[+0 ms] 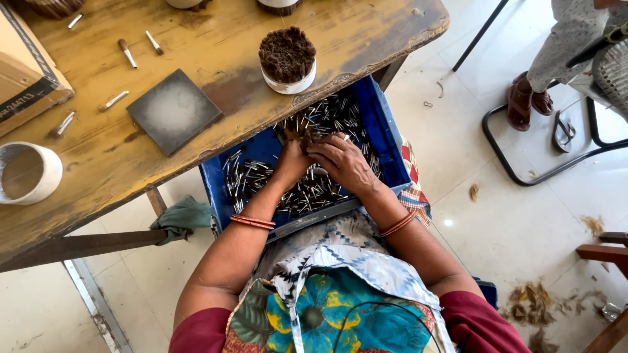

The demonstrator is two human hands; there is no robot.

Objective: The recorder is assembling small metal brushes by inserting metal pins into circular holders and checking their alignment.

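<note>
While the table (366, 39) edge overhangs our blue crate (392, 157), left hand (292, 161) and right hand (343, 162) clench small sticks (307, 196) mid-crate, far wall close

One head-worn camera looks steeply down, close over the lap, wooden table (216, 39) ahead.

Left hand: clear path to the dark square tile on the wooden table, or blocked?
Probably yes. The left hand is down in the blue plastic crate under the table edge, among small thin sticks. The dark square tile lies bare on the wooden table just above, nothing on it; the hand would need to lift over the edge.
</note>
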